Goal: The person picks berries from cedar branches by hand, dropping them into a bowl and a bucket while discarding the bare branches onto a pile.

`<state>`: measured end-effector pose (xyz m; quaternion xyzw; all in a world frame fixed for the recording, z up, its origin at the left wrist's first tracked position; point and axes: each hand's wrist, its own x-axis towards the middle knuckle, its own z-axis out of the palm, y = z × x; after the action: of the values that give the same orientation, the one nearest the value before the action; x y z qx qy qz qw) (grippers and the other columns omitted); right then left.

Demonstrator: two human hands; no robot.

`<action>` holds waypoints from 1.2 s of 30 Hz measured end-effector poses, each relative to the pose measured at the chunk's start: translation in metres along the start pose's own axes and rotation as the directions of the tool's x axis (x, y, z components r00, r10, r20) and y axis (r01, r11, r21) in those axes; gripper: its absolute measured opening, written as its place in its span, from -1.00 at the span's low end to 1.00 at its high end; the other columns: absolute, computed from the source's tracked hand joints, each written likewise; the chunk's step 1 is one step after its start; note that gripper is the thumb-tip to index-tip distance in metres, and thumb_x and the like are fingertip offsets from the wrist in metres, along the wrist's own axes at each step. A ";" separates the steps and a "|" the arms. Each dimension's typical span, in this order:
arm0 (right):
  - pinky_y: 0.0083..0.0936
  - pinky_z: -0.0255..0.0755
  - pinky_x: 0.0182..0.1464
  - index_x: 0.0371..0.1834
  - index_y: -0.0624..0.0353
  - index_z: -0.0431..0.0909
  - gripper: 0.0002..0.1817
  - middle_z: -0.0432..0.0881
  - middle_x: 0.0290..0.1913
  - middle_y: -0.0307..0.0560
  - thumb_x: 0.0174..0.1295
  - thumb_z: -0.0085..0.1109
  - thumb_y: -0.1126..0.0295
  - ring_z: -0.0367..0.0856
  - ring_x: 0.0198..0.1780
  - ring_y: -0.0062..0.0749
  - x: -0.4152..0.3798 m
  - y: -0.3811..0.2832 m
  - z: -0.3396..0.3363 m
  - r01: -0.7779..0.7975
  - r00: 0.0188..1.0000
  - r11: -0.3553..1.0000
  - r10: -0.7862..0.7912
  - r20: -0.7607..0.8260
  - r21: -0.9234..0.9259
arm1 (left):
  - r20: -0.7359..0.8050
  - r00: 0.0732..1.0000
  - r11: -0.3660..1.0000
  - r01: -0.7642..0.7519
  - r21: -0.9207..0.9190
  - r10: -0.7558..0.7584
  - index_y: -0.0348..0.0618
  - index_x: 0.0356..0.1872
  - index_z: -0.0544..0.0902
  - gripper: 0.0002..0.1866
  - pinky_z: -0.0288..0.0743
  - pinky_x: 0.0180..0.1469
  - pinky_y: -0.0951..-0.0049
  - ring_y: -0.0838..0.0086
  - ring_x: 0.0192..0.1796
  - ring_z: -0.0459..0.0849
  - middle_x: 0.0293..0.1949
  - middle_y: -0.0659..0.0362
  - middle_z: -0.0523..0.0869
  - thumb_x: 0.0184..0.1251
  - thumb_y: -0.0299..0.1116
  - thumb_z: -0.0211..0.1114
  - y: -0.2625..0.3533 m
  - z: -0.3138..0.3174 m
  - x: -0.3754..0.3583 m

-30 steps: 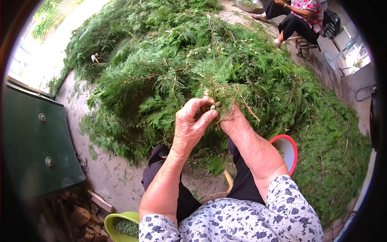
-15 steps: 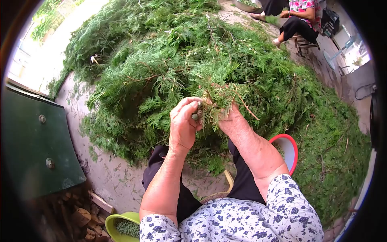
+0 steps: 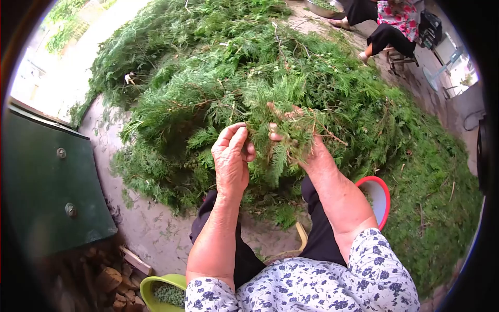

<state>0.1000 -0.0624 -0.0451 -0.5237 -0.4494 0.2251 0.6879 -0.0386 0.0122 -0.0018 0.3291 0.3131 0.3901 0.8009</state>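
My right hand grips a leafy evergreen sprig, with flat, scaly green foliage and a brown twig poking out to the right. The foliage covers most of that hand's fingers. Just left of the sprig, my left hand is closed, thumb and forefinger pinched together by the leaves. Whatever lies in its curled fingers is hidden. Both hands are raised over a large heap of cut evergreen branches.
By my left elbow stands a lime-green bowl holding small green cones. A red-rimmed basin sits right of my right arm. Firewood and a dark green panel are at left. Another person sits at the back right near a metal bowl.
My left hand has drawn slightly left, away from the sprig. Round green cones seen at its fingers earlier no longer show. My right hand has shifted a little right with the sprig.
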 end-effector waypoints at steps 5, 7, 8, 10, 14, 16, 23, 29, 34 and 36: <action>-0.60 0.53 -0.42 0.08 0.24 0.37 -0.55 0.62 -0.16 -0.11 0.15 0.20 0.31 0.61 -0.35 -0.45 0.033 -0.045 0.021 -0.602 0.780 0.592 0.579 0.237 0.536 | 0.014 0.994 0.989 -0.110 0.096 0.110 -0.25 -0.26 0.54 -0.91 0.25 -0.63 0.70 0.71 -0.62 0.42 -0.56 0.32 0.51 0.30 -0.46 0.14 -0.001 0.001 0.003; -0.65 0.48 -0.46 -0.02 0.26 0.42 -0.50 0.64 -0.29 -0.13 -0.02 0.39 0.37 0.59 -0.42 -0.54 0.036 -0.042 0.025 -0.668 0.723 0.624 0.673 0.154 0.405 | 0.030 0.991 0.978 -0.137 0.159 0.133 -0.23 -0.30 0.53 -0.93 0.24 -0.63 0.70 0.72 -0.62 0.40 -0.58 0.33 0.50 0.30 -0.47 0.13 -0.002 0.003 0.002; -0.65 0.48 -0.46 -0.02 0.26 0.42 -0.50 0.64 -0.29 -0.13 -0.02 0.39 0.37 0.59 -0.42 -0.54 0.036 -0.045 0.026 -0.668 0.722 0.624 0.675 0.152 0.405 | 0.045 0.986 0.961 -0.164 0.221 0.158 -0.22 -0.33 0.53 -0.94 0.23 -0.63 0.70 0.73 -0.63 0.39 -0.60 0.34 0.49 0.30 -0.47 0.12 -0.002 0.003 0.001; -0.64 0.49 -0.45 -0.04 0.27 0.42 -0.51 0.64 -0.30 -0.14 -0.02 0.39 0.37 0.59 -0.42 -0.55 0.036 -0.055 0.030 -0.643 0.754 0.708 0.652 0.081 0.291 | 0.070 0.984 0.936 -0.178 0.304 0.164 -0.20 -0.40 0.50 -0.92 0.22 -0.63 0.71 0.74 -0.62 0.39 -0.60 0.35 0.48 0.30 -0.49 0.11 -0.001 0.003 -0.001; -0.66 0.49 -0.45 0.01 0.28 0.38 -0.52 0.63 -0.31 -0.15 0.04 0.33 0.38 0.59 -0.43 -0.59 0.038 -0.050 0.026 -0.656 0.754 0.698 0.617 0.224 0.287 | 0.036 0.985 0.920 -0.168 0.355 0.166 -0.21 -0.34 0.55 -0.95 0.20 -0.68 0.71 0.73 -0.67 0.38 -0.58 0.35 0.51 0.29 -0.49 0.13 -0.005 -0.001 0.001; -0.67 0.49 -0.45 0.01 0.27 0.38 -0.53 0.63 -0.31 -0.15 0.05 0.31 0.38 0.58 -0.43 -0.60 0.034 -0.037 0.027 -0.630 0.772 0.684 0.604 0.198 0.367 | 0.083 0.978 0.879 -0.209 0.429 0.192 -0.24 -0.30 0.57 -0.92 0.22 -0.67 0.71 0.73 -0.67 0.38 -0.59 0.34 0.52 0.29 -0.47 0.15 -0.004 0.000 0.001; -0.49 0.59 -0.29 0.14 0.23 0.31 -0.51 0.53 -0.04 -0.03 0.26 0.02 0.13 0.59 -0.28 -0.40 0.010 -0.029 0.019 -0.466 0.833 0.359 0.487 0.264 0.809 | -0.012 1.000 0.999 -0.003 0.035 0.003 -0.32 -0.21 0.57 -0.83 0.27 -0.67 0.70 0.64 -0.62 0.47 -0.39 0.21 0.59 0.31 -0.41 0.15 0.002 -0.003 0.005; -0.35 0.59 -0.21 0.15 0.26 0.30 -0.54 0.41 0.13 0.03 0.34 -0.11 0.15 0.50 -0.18 -0.24 0.009 -0.013 0.012 -0.477 0.792 0.153 0.502 0.347 0.865 | -0.020 1.000 1.000 -0.011 -0.006 0.011 -0.29 -0.22 0.54 -0.85 0.25 -0.64 0.67 0.62 -0.58 0.44 -0.46 0.24 0.53 0.33 -0.40 0.14 0.004 -0.005 0.006; -0.39 0.48 -0.28 0.02 0.28 0.42 -0.66 0.45 0.01 -0.04 0.28 -0.01 0.29 0.41 -0.18 -0.28 0.007 -0.005 0.015 -0.389 0.801 0.175 0.548 0.239 0.905 | -0.147 0.985 0.992 -0.101 -0.072 0.090 -0.21 -0.33 0.53 -0.81 0.17 -0.68 0.71 0.69 -0.65 0.38 -0.50 0.23 0.55 0.34 -0.28 0.15 0.016 -0.004 0.006; -0.45 0.50 -0.26 0.03 0.26 0.41 -0.66 0.47 -0.08 -0.09 0.24 0.03 0.32 0.45 -0.17 -0.32 0.004 -0.012 0.017 -0.353 0.790 0.245 0.595 0.147 0.903 | 0.027 0.973 0.965 -0.230 0.123 0.229 -0.22 -0.36 0.58 -0.89 0.14 -0.63 0.73 0.78 -0.62 0.33 -0.55 0.31 0.53 0.27 -0.39 0.21 0.016 -0.004 0.001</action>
<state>0.0857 -0.0547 -0.0316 -0.2035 0.0064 0.5650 0.7996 -0.0483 0.0219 0.0077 0.4150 0.2918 0.4577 0.7301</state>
